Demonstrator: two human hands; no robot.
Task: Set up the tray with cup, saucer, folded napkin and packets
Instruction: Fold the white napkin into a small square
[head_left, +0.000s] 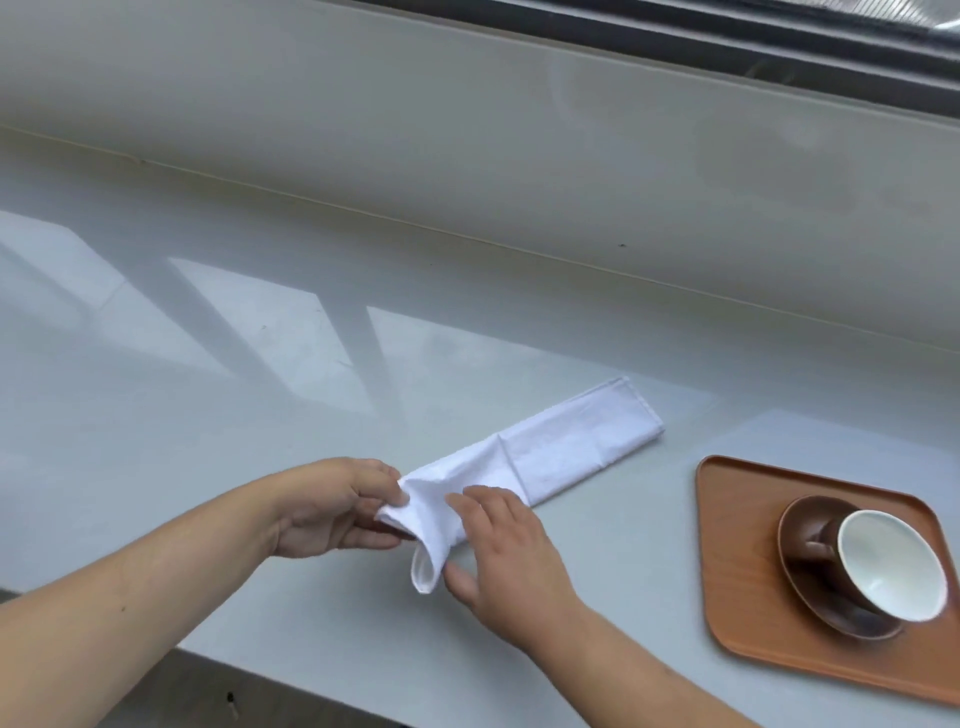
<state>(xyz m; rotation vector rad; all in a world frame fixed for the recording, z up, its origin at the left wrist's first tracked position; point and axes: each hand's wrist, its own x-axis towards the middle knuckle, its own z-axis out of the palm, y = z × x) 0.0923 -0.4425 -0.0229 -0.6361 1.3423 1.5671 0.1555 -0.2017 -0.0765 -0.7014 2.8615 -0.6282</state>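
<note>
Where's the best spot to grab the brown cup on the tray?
Take the brown cup by its handle, coming from the left. The handle points left toward the napkin, and the cup sits tilted on its saucer, so a rim grip looks less steady.

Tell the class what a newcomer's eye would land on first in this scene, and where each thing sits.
First, the long white napkin lying slantwise mid-counter, its near end lifted by the left hand while the right hand rests on it. Next, at the right, the wooden tray carrying a brown cup on its saucer.
</note>
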